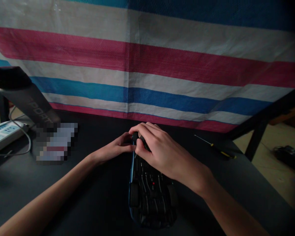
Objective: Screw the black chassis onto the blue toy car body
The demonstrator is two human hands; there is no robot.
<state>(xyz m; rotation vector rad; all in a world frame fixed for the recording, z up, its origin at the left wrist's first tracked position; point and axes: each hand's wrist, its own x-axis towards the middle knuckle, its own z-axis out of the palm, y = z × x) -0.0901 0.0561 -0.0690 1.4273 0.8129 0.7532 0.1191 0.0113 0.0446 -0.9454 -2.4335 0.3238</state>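
Note:
A toy car lies upside down on the dark table, its black underside facing up and a strip of blue body showing along the left. Reaching in from the left, my left hand is closed on the car's far left side, thumb and fingers against its edge near a wheel. My right hand arches over the far end of the underside, with thumb and forefinger closed around a dark part there. That hand covers much of the far end, so the exact part in its fingers is hidden.
A screwdriver with a black and yellow handle lies at the right. On the left are a grey sports bottle, a white power strip with a cable, and a blurred-out item. A striped sheet hangs behind the table.

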